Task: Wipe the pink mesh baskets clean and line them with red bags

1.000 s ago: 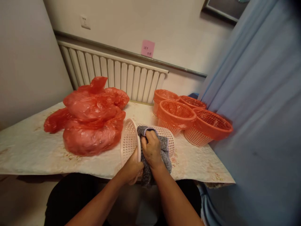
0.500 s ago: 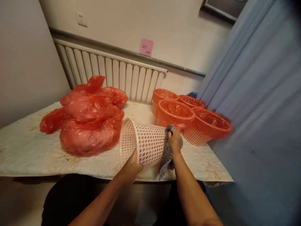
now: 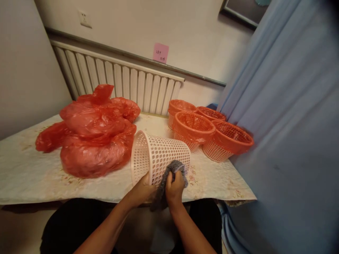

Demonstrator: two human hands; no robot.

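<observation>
A pale pink perforated basket [image 3: 169, 151] lies on its side on the table, its open mouth facing left. My left hand [image 3: 143, 190] grips its rim at the near lower edge. A grey cloth [image 3: 162, 192] is bunched in my right hand [image 3: 175, 187], which presses it against the near side of the basket, toward the base. Part of the cloth hangs down past the table's front edge.
Filled red plastic bags [image 3: 97, 141] are heaped on the left of the cloth-covered table [image 3: 219, 180]. Several baskets lined with red bags [image 3: 194, 127] stand at the back right. A radiator [image 3: 127, 81] is behind, and a blue curtain [image 3: 286, 106] hangs at the right.
My right hand and the cloth have moved left and nearer to me, from the base end to the basket's near side. The view has shifted slightly.
</observation>
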